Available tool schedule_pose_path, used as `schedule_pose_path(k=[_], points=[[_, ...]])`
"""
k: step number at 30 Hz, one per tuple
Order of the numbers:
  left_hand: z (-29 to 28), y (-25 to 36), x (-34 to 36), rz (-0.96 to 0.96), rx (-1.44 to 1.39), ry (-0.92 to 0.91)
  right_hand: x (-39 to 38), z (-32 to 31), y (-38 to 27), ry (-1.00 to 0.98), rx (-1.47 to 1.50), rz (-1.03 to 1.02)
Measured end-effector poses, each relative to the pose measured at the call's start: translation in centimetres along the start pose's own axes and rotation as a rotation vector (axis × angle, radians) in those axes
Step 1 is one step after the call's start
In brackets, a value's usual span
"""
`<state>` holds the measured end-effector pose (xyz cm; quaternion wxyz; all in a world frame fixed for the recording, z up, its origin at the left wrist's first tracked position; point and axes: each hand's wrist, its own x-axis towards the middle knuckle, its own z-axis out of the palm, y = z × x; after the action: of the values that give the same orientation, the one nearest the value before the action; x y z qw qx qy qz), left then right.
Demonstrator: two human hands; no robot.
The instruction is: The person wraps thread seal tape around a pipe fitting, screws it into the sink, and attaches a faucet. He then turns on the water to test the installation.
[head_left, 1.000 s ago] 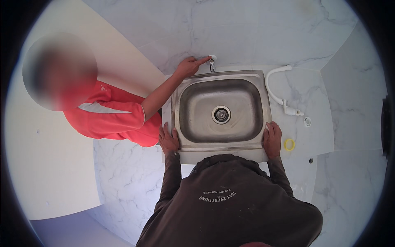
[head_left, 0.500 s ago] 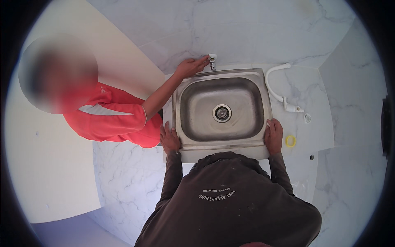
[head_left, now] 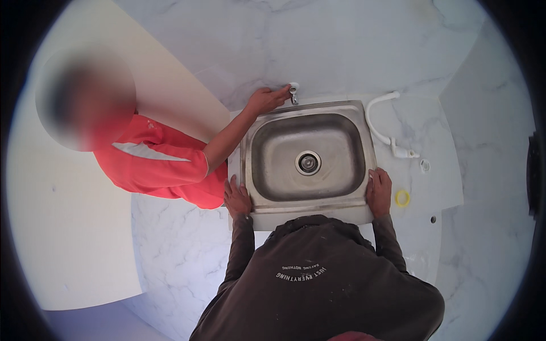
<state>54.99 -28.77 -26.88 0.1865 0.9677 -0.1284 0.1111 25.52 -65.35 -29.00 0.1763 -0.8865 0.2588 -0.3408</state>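
A stainless steel sink (head_left: pixel 347 122) with one basin lies in front of me, its round drain (head_left: pixel 307 163) near the middle. My left hand (head_left: pixel 238 200) holds the sink's left side near the front corner, fingers pointing away from me. On the opposite side, my right hand (head_left: pixel 378 192) grips the right rim with bent fingers. Behind the sink a chrome tap (head_left: pixel 294 95) comes out of the wall. Another person's hand (head_left: pixel 270 100) touches the tap from the left. The undersides of my fingers are hidden.
A person in a red shirt (head_left: pixel 165 162) stands at the left. On the marbled white counter (head_left: pixel 418 119) to the right lie a white bent drain pipe (head_left: pixel 371 111), a small white round part (head_left: pixel 425 165) and a yellow ring (head_left: pixel 402 198). A dark hole (head_left: pixel 433 219) shows near the ring.
The whole view has shifted slightly, so the sink and tap appear a little lower. My hands stay on the sink's sides, and the other person's hand stays at the tap.
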Motion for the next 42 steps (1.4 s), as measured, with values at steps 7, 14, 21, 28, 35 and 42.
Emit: schedule_pose_path(k=[7,14,21,28,35,42], points=[[0.5,-0.8,1.1,0.053,-0.038,-0.103,0.9,0.1,0.6,-0.060,-0.017,0.073],[-1.9,-1.4,-3.6,0.061,0.090,-0.169,1.5,0.2,0.9,-0.027,-0.014,0.069],[-2.3,-1.2,-5.2,0.030,0.102,-0.127,2.3,-0.5,1.0,-0.084,-0.008,0.126],[-2.7,-0.2,-4.2,-0.017,0.115,-0.137,3.9,-1.7,0.2,-0.119,-0.029,0.173],[-2.2,-0.7,-3.1,0.036,0.084,-0.108,4.8,-1.8,-0.4,-0.131,-0.058,0.215],[-1.7,-0.8,-2.0,0.115,0.110,-0.052,5.3,-1.7,0.1,-0.131,-0.056,0.182]])
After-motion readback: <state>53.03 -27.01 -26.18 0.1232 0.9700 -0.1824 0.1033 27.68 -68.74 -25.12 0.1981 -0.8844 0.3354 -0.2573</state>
